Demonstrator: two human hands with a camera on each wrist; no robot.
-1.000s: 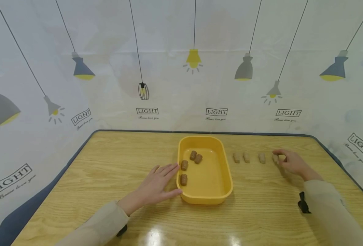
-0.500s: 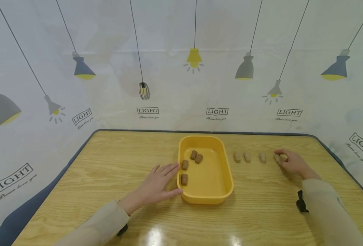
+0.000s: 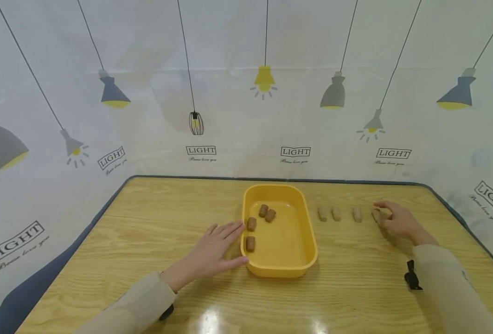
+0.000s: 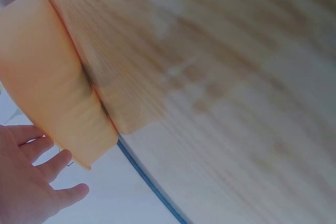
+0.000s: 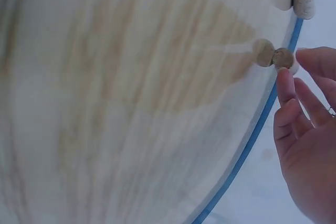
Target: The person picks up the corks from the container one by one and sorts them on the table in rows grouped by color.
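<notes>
In the head view my left hand (image 3: 210,250) rests its fingertips and thumb against the left rim of a yellow plastic bin (image 3: 285,270), fingers spread and fairly straight. Several brown corks (image 3: 251,224) lie in the bin's left part. Off to the bin's right, my right hand (image 3: 398,225) pinches a pale cork (image 3: 376,215) between thumb and fingers, at the right end of a row on the table. The right wrist view shows the pinched cork (image 5: 284,58) with its round end toward the camera, low at the tabletop. The fingers partly cover it.
Three more pale corks, the nearest one (image 3: 356,215) among them, lie between the bin and my right hand. The wooden table (image 3: 167,204) has a dark blue edge, with a lamp-printed wall covering (image 3: 238,116) behind it.
</notes>
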